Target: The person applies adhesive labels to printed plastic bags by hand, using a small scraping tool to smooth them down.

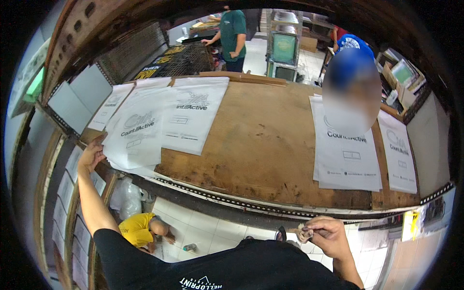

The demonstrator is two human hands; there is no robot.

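My left hand point(92, 155) is at the left end of a brown wooden table point(261, 145), its fingers closed at the near left edge of a thin white printed sheet point(137, 142). That sheet lies over other white sheets and overhangs the table's front edge a little. Beside it rests a second printed sheet point(193, 111), partly covered. My right hand point(329, 237) is held in front of the table, near my body, pinching a crumpled, stained beige rag point(303, 234).
More printed sheets point(350, 159) lie at the table's right end, with another sheet point(398, 152) beside them. A person in blue point(355, 48) leans over the far right side. Beyond the table stands someone in green point(233, 34). A person in yellow point(137, 229) crouches on the tiled floor.
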